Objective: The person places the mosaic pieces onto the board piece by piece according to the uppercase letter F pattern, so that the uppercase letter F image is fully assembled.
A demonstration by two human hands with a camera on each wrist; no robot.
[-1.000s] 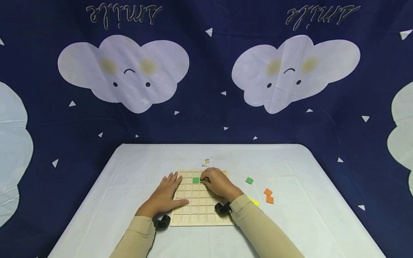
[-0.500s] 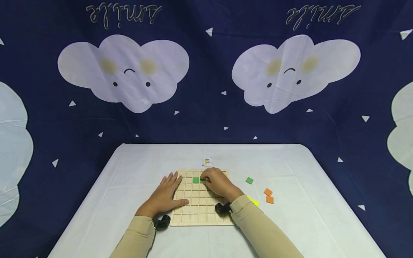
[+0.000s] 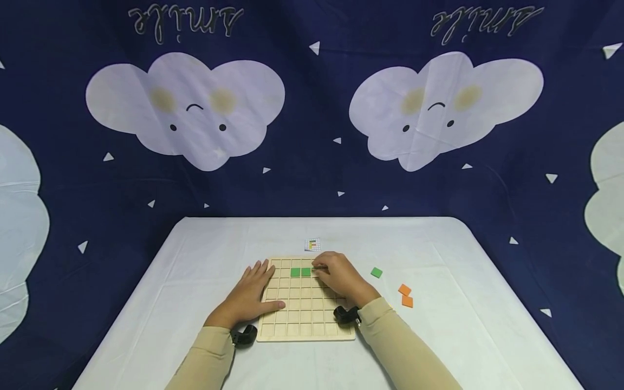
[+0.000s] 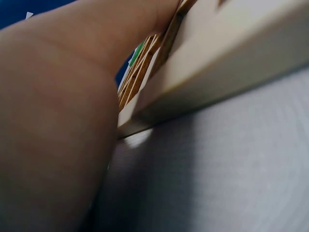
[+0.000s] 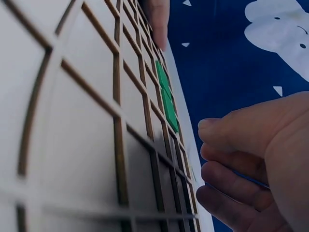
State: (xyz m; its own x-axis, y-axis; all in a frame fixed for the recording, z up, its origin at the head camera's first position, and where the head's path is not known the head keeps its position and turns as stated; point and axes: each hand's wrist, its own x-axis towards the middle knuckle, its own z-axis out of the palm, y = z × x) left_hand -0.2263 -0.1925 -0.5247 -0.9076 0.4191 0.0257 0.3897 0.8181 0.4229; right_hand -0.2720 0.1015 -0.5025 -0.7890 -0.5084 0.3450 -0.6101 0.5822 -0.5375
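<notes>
On the gridded board [image 3: 294, 319], the spread left hand [image 3: 248, 297] is resting, the empty-looking right hand [image 3: 340, 275] hovering, green tiles [image 3: 295, 272] seated, another pickup seemingly due.

Between the black left wrist camera [image 3: 245, 336] and black right wrist camera [image 3: 346, 315], a way leads to the pale wooden grid board's near cells [image 3: 306, 314] — its raised ridges obstruct low sliding. The spread left hand [image 3: 247, 298] blocks the left edge; the right hand [image 3: 337, 275], the far right corner — rightward, passage runs beyond two orange square tiles [image 3: 407, 301].
</notes>
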